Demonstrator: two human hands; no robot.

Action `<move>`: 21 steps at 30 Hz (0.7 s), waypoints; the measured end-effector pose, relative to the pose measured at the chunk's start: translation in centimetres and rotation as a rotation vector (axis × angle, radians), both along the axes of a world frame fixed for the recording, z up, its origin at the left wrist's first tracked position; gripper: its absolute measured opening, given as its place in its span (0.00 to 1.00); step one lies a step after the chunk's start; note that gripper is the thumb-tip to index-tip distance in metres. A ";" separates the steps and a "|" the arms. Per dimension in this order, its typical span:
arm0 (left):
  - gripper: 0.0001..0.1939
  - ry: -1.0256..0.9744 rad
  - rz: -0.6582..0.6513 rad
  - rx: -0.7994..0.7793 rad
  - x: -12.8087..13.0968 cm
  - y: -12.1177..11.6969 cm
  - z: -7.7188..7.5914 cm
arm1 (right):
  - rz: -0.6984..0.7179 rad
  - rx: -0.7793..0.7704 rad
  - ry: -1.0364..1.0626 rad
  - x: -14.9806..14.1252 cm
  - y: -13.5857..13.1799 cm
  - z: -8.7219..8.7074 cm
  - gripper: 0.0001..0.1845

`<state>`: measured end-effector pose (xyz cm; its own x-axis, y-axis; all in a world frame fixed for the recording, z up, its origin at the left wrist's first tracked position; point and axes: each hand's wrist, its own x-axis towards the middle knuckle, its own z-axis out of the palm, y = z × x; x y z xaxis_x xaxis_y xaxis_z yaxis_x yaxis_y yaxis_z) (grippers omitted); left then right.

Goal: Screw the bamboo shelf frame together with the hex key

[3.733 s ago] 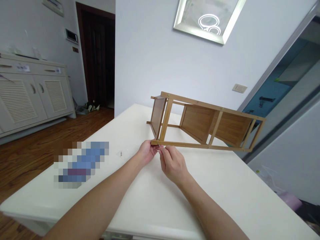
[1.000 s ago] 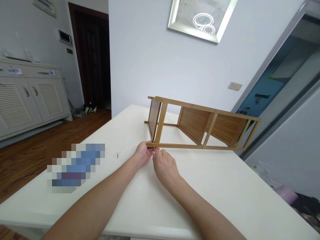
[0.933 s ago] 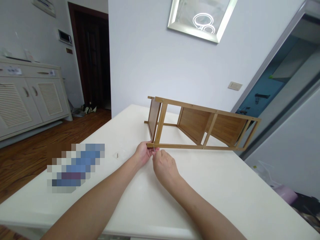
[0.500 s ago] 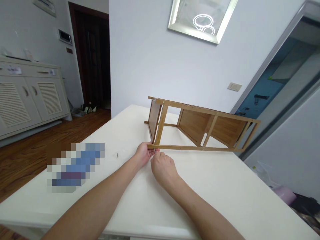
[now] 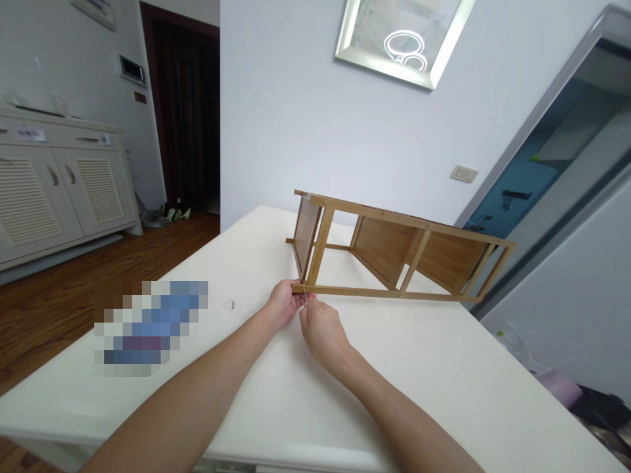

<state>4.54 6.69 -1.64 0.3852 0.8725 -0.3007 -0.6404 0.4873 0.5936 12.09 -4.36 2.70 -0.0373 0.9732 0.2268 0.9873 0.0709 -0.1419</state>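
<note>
A bamboo shelf rack point(image 5: 394, 253) lies on its side on the white table point(image 5: 444, 368). My left hand point(image 5: 283, 305) is closed round the near-left corner of the rack's lower rail. My right hand point(image 5: 320, 328) sits just right of it, fingers pinched on a thin metal tool point(image 5: 305, 297), perhaps a hex key, whose tip meets the rail at that corner. The two hands touch each other.
A loose screw point(image 5: 233, 304) lies on the table left of my hands, next to a blurred-out patch point(image 5: 150, 328). A white cabinet point(image 5: 59, 177) and a dark doorway point(image 5: 182, 112) stand at the left. A pink object point(image 5: 562, 387) sits beyond the table's right edge.
My right hand has shifted slightly left and closer to the rail corner, turning at the wrist. The far end of the rack has tipped a little. The left hand has kept its grip.
</note>
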 end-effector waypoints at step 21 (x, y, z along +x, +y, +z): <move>0.08 -0.044 -0.066 0.075 -0.5 -0.8 1.4 | 0.115 0.234 0.777 0.8 0.3 -0.8 0.09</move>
<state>4.02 5.87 -0.26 0.4542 0.8640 -0.2174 -0.6347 0.4850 0.6016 12.92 -4.02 1.89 0.1172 0.8972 0.4258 0.5979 0.2786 -0.7516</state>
